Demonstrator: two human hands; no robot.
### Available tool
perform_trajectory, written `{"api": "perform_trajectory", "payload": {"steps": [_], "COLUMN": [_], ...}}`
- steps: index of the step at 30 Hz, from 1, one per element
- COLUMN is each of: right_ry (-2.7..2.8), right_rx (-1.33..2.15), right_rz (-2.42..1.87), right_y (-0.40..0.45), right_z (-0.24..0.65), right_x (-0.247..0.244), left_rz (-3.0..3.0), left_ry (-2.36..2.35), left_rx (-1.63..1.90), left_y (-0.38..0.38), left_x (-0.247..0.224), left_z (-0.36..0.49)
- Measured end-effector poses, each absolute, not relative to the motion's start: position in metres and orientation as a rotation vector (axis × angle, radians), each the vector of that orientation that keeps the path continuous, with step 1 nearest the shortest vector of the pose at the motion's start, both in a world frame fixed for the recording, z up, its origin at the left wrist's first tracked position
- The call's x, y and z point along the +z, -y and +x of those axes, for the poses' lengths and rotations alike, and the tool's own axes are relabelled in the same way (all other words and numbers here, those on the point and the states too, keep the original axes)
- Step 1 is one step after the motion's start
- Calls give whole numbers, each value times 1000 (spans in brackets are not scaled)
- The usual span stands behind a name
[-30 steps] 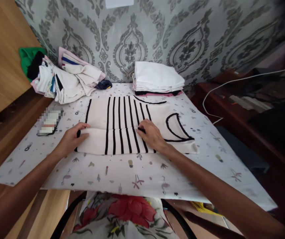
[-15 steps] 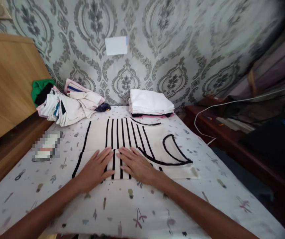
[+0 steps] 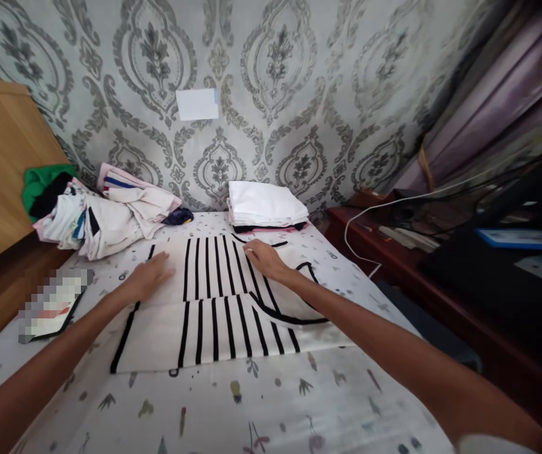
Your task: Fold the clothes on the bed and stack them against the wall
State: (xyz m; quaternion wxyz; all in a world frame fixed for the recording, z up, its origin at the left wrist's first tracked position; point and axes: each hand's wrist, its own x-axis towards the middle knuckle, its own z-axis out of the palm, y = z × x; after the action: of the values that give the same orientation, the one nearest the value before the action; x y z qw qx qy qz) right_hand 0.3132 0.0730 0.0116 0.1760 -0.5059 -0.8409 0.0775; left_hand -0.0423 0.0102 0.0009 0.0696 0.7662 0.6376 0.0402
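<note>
Shirt [image 3: 157, 340] lies flat on table [image 3: 204, 410], near side folded inward, probably so both hands reach far layer. Left hand [image 3: 150, 277] over hem side, fingers apart, blurred; contact unclear. Right hand [image 3: 265, 257] at far stripes, fingers curled; cannot tell if cloth is pinched. Half second earlier, both palms lie close together on near fold; now hands sit farther apart, farther out.

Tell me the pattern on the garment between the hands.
Black stripes on white cloth, clearest in the current head view.
</note>
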Motion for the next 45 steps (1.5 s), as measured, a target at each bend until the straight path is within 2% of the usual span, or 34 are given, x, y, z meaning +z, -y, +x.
{"api": "perform_trajectory", "payload": {"steps": [5,12,17,21,25,27,35,45], "right_ry": [2427,2524,2472,2420,2612,2664,2660,2485], "right_rx": [235,287,269,234,270,311,176,-96], "right_rz": [-1591,-1557,-1496,-1350,-1028,-931,-1524,-1644], "right_y": [-151,-190,-171,-117,-60,-51,-84,-80], "right_z": [271,261,272,292,310,322,421,443], "right_x": [20,6,18,24,13,9,23,10], "left_rz": [2332,2338,2483,2614,2756,2796,2819,2872], "left_ry": [-2030,-1996,-1956,-1892,-1747,-1724,-1695,-1682], "left_rx": [21,-43,117,181,-17,-3,142,132], "left_y": [-101,-133,-105,-51,-8,1,1,10], "left_x": [15,16,37,53,38,24,13,22], "left_z": [-35,-42,-42,-37,-37,-41,-49,-46]}}
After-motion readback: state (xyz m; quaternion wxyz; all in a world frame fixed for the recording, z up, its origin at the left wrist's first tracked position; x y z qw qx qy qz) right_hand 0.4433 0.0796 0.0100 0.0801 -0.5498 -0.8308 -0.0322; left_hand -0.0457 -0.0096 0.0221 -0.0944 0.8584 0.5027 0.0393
